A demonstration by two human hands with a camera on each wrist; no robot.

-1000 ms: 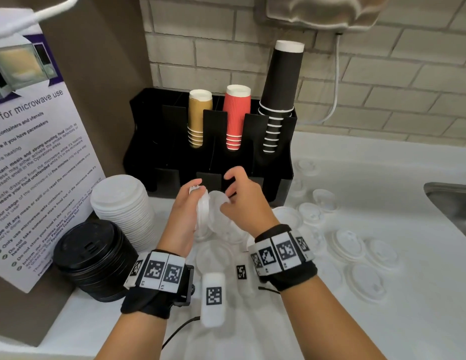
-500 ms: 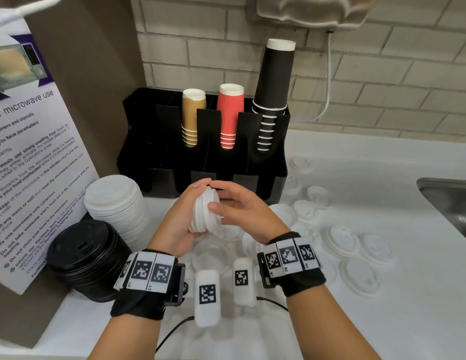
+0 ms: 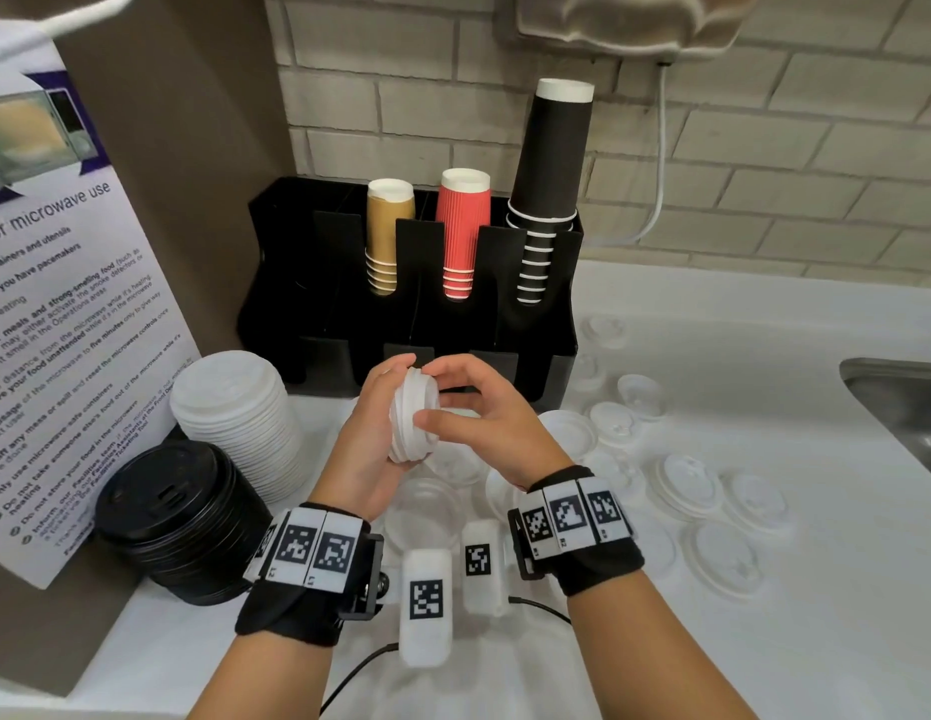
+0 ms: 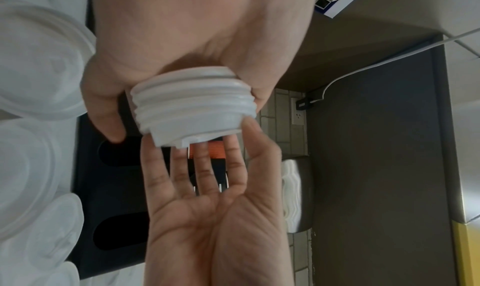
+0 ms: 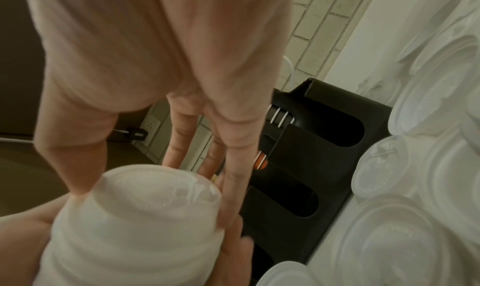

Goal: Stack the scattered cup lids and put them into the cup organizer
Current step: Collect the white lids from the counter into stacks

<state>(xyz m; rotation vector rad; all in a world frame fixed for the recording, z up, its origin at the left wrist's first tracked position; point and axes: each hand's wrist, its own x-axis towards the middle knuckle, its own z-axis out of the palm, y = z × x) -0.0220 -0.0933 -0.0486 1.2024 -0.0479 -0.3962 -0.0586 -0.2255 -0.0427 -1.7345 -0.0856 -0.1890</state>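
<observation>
The white counter [image 3: 713, 356] carries the scene, with a large white printed notice [image 3: 63, 304] leaning at its left edge; the readable lines include "microwave use", "if you have pacemakers" and "Only use microwave-safe containers", the rest too cut off or small to read. Behind the hands stands the black plastic cup organizer [image 3: 536, 314], holding upside-down stacks of tan, red and black paper cups in its rear slots. To the left of it sit a tall stack of white dome lids [image 3: 235, 413] and, nearer the camera, a stack of black plastic lids [image 3: 167, 517]. Loose white and clear lids [image 3: 687, 485] lie scattered on the counter to the right, well apart from the organizer's front pockets. The left hand [image 3: 370, 439] is curled round a small stack of white cup lids [image 3: 414, 415], held on its side in the air just in front of the organizer. The right hand [image 3: 484, 413] has thumb and fingertips bent onto the stack's end, pressing it. A second ago the hands held separate lids with a gap between them; half a second ago they had joined, and now the lids sit nested as one stack
</observation>
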